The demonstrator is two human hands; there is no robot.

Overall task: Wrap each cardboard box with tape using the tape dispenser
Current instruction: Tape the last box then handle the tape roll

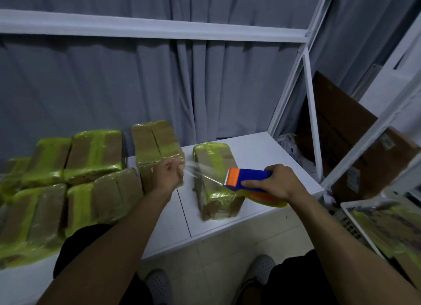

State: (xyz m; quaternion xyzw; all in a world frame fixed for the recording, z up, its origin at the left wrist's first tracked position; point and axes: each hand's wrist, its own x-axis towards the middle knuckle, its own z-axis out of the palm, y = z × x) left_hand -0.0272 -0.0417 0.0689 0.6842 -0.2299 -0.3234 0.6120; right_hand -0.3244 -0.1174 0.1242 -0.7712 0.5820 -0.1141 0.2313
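- The tape dispenser [248,177] is gripped by the right hand [279,182], over the lying cardboard box [211,159] on the table [257,149].
- The tape [198,170] end is pinched by the left hand [169,173], against the upright box [155,143].
- The strip is stretched across the lying box's long axis.

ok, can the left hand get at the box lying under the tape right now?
Probably yes: the left hand is right beside the box, nothing solid between. But it pinches the tape strip running to the dispenser.

Blue-and-orange tape dispenser [248,178] hangs over the right box [214,165], which lies flat in yellow-green wrap. A strip of clear tape [200,170] stretches left to the middle box [155,143], standing on end. More wrapped boxes [91,154] stacked far left.
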